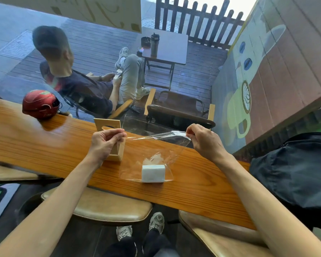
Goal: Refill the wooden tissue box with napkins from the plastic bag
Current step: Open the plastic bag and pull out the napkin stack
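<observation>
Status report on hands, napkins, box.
Left hand and right hand pinching plastic bag open. Napkins still inside, on counter. Wooden tissue box behind left hand. Nothing blocking.

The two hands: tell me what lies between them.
In the head view, the left hand and right hand each pinch the clear plastic bag, whose top edge stretches between them. The napkin stack sits lower inside it.

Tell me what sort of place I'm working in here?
Probably a café: a wooden counter at a window onto a deck, bar stools beneath it, and a coffee-cup mural on the wall outside.
</observation>
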